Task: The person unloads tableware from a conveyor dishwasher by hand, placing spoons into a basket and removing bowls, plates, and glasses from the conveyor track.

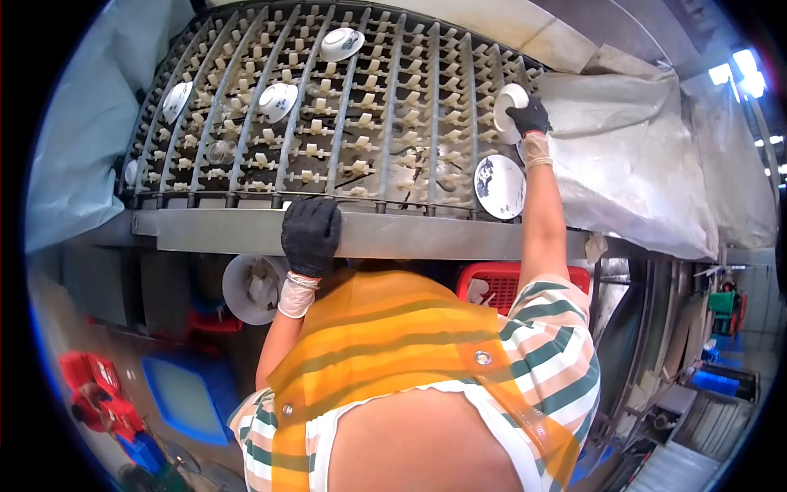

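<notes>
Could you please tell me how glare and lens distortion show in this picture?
Head view: wide-angle distortion bows the scene within a dark, rounded border; the lights at upper right are blown out; the plastic sheet catches bright glare; the right hand and its white bowl are readable.

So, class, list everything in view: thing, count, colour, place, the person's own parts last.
Rack: one, grey with pale pegs, top centre
Patterned bowls: three, white and blue, rack's left and middle
Patterned dish: one, white and blue, rack's front right
Held bowl: one, white, in the right hand
Metal ledge: one, silver, along rack's front
Plastic sheets: at least two, pale, beside the rack
Bucket: one, white, below ledge, left
Basket: one, red, below ledge, right
Tub: one, blue, lower left
Containers: count unclear, red, far lower left
Clutter: uncounted, mixed colours, far right
Apron: one, amber, person's front
Left hand: one, black glove, at ledge
Right hand: one, black glove, holding bowl
</notes>
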